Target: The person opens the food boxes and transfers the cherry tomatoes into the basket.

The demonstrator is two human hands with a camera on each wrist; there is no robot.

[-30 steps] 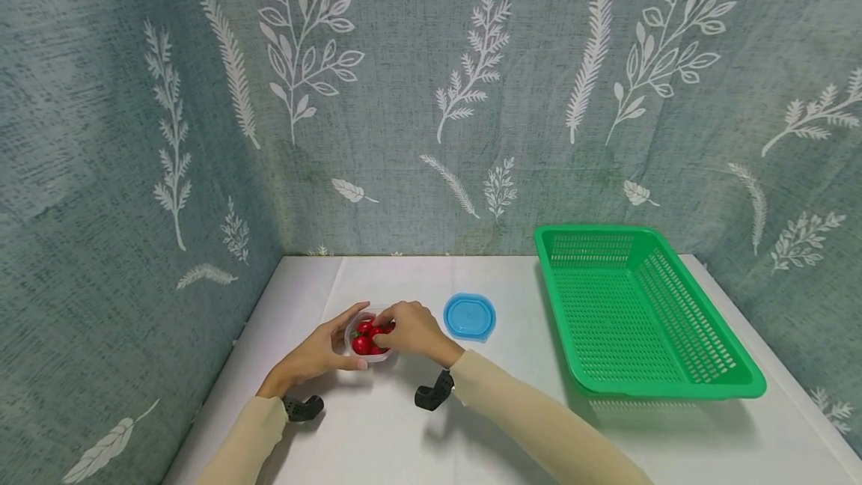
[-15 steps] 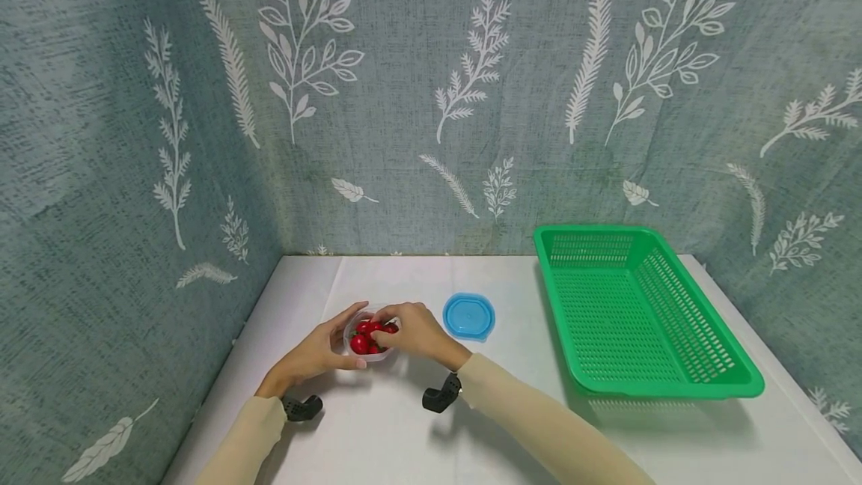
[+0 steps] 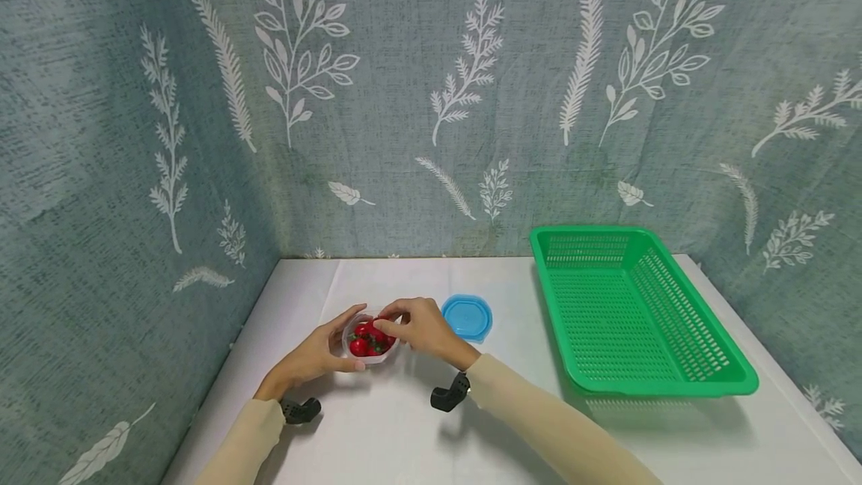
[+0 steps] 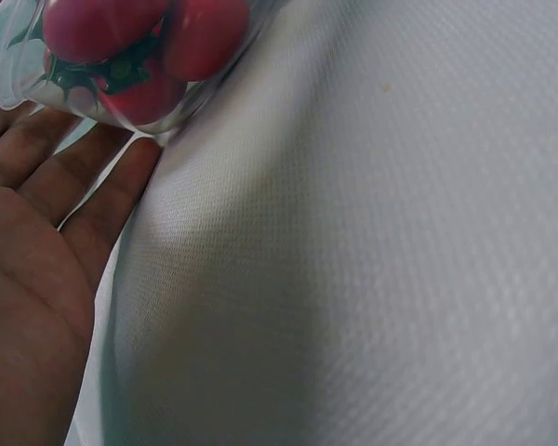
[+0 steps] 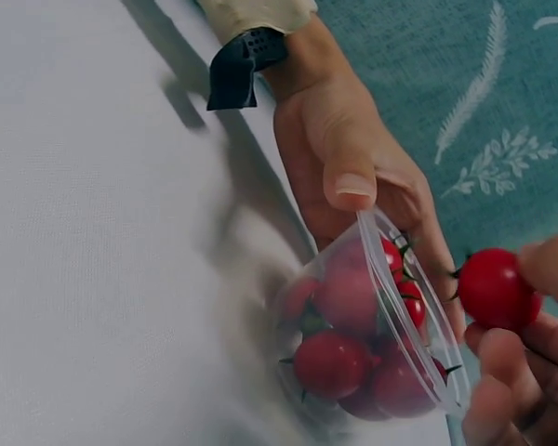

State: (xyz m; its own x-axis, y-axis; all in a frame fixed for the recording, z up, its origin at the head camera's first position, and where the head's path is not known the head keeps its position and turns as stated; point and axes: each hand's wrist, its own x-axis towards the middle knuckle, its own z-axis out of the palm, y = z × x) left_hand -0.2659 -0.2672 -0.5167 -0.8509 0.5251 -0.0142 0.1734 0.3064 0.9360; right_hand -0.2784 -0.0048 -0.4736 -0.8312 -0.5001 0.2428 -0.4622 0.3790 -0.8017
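A small clear plastic container [image 5: 327,258] with several cherry tomatoes [image 5: 333,364] in it stands on the white table. My left hand [image 3: 313,356] holds it from the left, thumb at the near side and fingers round the far side. In the left wrist view its fingertips lie against the container's wall. My right hand [image 3: 426,328] pinches one red cherry tomato [image 5: 498,288] with a green stem between thumb and fingers. That tomato is just outside the container's open rim in the right wrist view.
A blue lid [image 3: 468,318] lies on the table right behind the right hand. Farther right sits a large green plastic basket [image 3: 606,328] with slotted walls. Patterned grey-green curtain [image 3: 404,96] closes off the back and sides.
The right hand has drawn back slightly to the right and now pinches a tomato at the rim. More of the tomatoes inside show. The left hand stays on the container.
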